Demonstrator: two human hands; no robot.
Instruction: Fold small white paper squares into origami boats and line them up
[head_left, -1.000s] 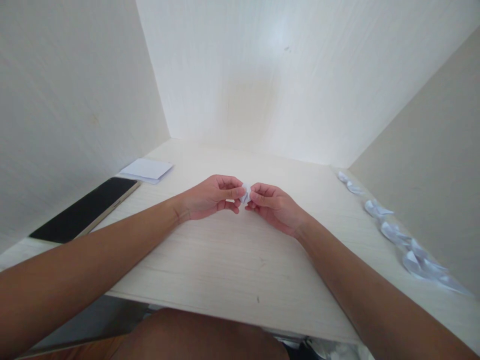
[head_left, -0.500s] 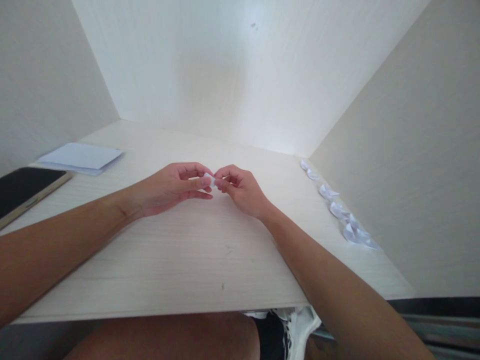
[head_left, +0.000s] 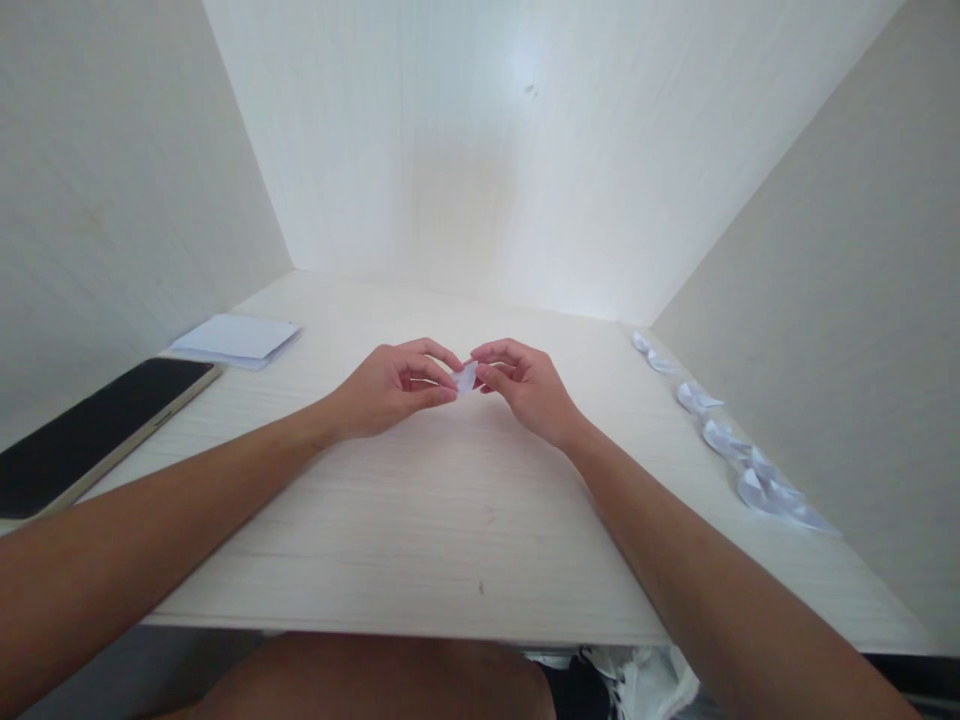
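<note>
While R hand (head_left: 534, 392) pinched small white paper piece (head_left: 466, 377) over desk (head_left: 390, 545) ctr, L hand (head_left: 384, 390) curved loosely at its 9 o'clock edge, grip unclear; from there, smartphone (head_left: 105, 425) + folded sheets (head_left: 238, 337) lay approx 9, folded paper pcs (head_left: 724, 440) approx 3.

This looks like a small spot for desk work. A pale desk (head_left: 360, 560) fits between a left wall (head_left: 97, 190), a back wall (head_left: 337, 150) and a right wall (head_left: 840, 260). A phone (head_left: 105, 425) lies on it. Home or office, I can't tell.
</note>
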